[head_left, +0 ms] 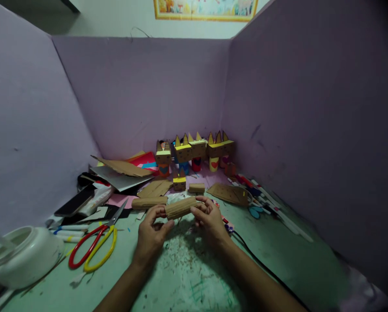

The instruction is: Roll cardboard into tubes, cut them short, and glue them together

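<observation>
Between your two hands, over the green counter (262,247), a ridged, tan corrugated cardboard piece (180,208) is spanning the gap, tilting slightly up toward its right end. Your left hand (152,234) is curving round the left end and gripping it with the fingertips, the thumb sitting lower. Your right hand (213,222) is pinching the right end between thumb and forefinger. Below and between your hands, small brown scraps (184,258) are littering the surface.

Just beyond your left hand, a long cardboard strip (149,203) is lying flat. To the left of that hand, scissors (101,242) with one red and one yellow handle loop are resting with their blades parted a little and pointing away from you; farther left, a white pot (27,255) is standing. Ahead of your hands, a small eared cardboard box (179,183) with a yellow top is sitting beside a plain cardboard block (197,188), and behind them larger eared boxes (198,148) are standing in a row on coloured tubes (213,164). Beyond your right hand, a flat cardboard sheet (229,194) is lying, and a black cord (268,269) is trailing past your right forearm.
</observation>
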`<state>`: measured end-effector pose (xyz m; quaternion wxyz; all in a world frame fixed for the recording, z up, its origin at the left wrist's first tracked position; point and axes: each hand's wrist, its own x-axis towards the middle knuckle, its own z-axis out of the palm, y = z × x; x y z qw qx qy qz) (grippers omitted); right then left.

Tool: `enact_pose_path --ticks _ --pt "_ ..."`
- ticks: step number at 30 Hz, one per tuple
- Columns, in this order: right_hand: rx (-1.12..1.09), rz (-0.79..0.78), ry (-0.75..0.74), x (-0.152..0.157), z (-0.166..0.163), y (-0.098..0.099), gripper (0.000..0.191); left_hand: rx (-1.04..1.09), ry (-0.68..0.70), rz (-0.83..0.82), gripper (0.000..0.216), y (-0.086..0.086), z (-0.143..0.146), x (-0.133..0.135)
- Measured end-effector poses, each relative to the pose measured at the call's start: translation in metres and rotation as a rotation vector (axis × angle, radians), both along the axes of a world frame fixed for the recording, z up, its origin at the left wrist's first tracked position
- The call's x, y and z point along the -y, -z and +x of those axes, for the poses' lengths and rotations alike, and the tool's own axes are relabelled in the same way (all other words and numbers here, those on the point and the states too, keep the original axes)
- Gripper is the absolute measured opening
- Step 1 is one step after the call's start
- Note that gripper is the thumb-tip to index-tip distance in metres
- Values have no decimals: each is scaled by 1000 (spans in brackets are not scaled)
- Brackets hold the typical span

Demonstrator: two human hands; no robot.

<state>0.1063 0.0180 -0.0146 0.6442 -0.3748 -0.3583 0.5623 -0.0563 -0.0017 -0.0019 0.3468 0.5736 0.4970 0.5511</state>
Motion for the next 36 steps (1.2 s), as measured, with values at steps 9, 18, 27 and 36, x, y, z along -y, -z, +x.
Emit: enact_pose_path --ticks 9,18,27,36 --pt "120 16 50 4 -2 5 40 98 -18 -86 14 -6 -3 1" --pt "293 125 6 4 8 4 29 227 27 -166 18 1 -4 1" --pt "395 180 -106 10 7 1 23 217 134 -196 20 -4 5 8" --pt "343 195 -153 15 1 3 23 202 158 -192 24 -5 11 11"
